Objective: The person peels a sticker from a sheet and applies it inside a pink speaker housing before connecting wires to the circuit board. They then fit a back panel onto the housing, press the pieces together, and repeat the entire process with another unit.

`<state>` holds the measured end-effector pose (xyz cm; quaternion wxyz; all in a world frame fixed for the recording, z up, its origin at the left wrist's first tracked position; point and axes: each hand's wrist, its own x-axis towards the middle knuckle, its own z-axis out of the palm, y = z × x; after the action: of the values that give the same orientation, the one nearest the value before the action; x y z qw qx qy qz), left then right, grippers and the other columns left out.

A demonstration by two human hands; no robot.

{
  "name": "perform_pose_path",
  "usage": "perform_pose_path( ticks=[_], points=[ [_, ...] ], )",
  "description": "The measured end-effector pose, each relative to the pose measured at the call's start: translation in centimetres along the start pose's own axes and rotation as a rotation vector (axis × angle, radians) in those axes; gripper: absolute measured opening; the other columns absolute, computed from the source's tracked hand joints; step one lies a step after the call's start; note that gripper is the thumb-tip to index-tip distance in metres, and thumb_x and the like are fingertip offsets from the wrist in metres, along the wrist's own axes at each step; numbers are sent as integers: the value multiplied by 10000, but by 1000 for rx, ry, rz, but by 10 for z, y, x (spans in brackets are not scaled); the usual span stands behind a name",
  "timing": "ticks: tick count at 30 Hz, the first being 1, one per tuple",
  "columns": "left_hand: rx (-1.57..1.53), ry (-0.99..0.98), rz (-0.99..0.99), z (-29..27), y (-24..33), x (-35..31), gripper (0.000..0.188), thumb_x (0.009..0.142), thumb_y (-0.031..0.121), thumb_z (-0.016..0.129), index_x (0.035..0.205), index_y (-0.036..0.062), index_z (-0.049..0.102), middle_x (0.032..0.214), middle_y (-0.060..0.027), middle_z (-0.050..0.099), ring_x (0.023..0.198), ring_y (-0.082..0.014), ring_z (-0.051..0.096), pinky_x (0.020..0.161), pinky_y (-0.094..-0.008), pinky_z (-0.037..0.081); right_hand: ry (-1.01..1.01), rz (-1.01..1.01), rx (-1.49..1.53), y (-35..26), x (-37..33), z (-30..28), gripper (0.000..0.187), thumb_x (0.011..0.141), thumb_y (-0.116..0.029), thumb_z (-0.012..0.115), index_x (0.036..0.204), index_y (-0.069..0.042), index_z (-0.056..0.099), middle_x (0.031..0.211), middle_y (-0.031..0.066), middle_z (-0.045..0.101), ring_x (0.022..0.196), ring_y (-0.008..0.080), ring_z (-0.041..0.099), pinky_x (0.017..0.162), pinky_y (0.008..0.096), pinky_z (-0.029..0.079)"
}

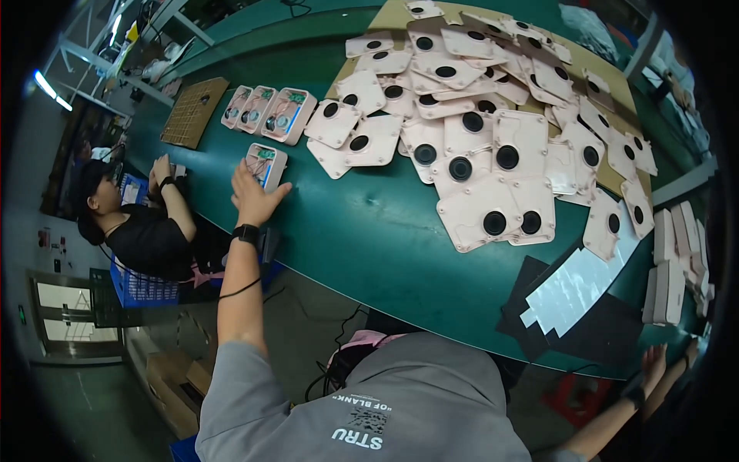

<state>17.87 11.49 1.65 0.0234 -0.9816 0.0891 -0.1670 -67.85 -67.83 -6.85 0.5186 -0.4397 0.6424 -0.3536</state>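
My left hand, wearing a dark watch, reaches over the green table. Its fingers are spread and its thumb stands out to the right, at the near end of a pale pink housing. Inside that housing are a green circuit board, wires and a blue strip. Whether the fingertips touch it cannot be made out. Beyond it, several similar open housings stand in a row. Far to the lower right, my right hand, with a dark wristband, has its fingers stretched out near stacked pink casings.
Pink cover plates with black round speakers lie heaped across the table and a cardboard sheet. A brown gridded board lies far left. A silvery sheet rests on black sheets. One person sits at left; another person's hand is beside mine.
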Motion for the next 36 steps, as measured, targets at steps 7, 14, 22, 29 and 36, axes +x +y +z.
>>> perform_pose_path(
  ticks=[7, 14, 22, 29, 36],
  points=[
    [-412, -6, -148, 10, 34, -48, 1166, 735, 401, 942, 1584, -60, 289, 1550, -280, 456, 1430, -478, 430, 1169, -558, 399, -135, -265, -102, -57, -261, 165, 500, 1124, -371, 596, 1486, -27, 606, 1519, 129, 598, 1363, 260, 587, 1139, 398, 475],
    [-695, -189, 118, -71, 102, -111, 1151, 786, 482, 912, 1580, -81, 298, 1548, -336, 447, 1403, -496, 478, 1142, -560, 428, -1072, -1029, -653, -73, -499, 445, 600, 901, -183, 822, 1438, -26, 604, 1530, 195, 529, 1110, 307, 691, 961, 370, 579],
    [-277, 204, 118, 9, 4, 127, 1132, 800, 664, 834, 1561, -51, 397, 1556, -282, 478, 1458, -430, 446, 1172, -616, 364, -1410, -1331, -891, -41, -565, 518, 843, 788, -333, 907, 1516, -98, 550, 1567, 243, 450, 1131, 383, 632, 921, 454, 550],
    [-169, -39, 30, 84, -36, 248, 1258, 701, 811, 810, 1623, 65, 390, 1675, -226, 388, 1552, -424, 350, 1219, -647, 300, -1412, -1349, -847, -42, -577, 539, 835, 783, -336, 904, 1513, -123, 559, 1537, 231, 476, 1081, 362, 630, 915, 443, 532],
    [-300, -172, -47, 91, -16, 237, 1221, 711, 767, 835, 1599, 31, 432, 1625, -254, 464, 1514, -426, 424, 1251, -596, 302, -1378, -1368, -906, -25, -574, 545, 770, 828, -331, 857, 1508, -116, 567, 1482, 196, 530, 1101, 324, 618, 905, 420, 514]
  ],
)
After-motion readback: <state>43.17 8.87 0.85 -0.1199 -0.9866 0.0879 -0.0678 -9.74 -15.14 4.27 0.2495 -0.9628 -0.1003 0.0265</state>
